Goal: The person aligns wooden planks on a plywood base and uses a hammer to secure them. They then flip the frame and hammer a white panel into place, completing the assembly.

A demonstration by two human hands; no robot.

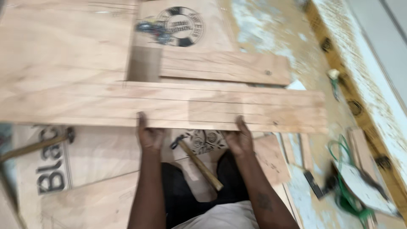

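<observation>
A long stack of plywood strips lies flat across the middle of the head view. My left hand grips its near edge, fingers curled over the top. My right hand holds the same edge further right. Between my hands, on the boards below, lies a claw hammer with a wooden handle pointing toward me.
Large plywood sheets with dark round stamps cover the floor. A second hammer lies at the left. Narrow offcuts, a green cord and a dark tool sit at the right, near a paint-spattered wall base.
</observation>
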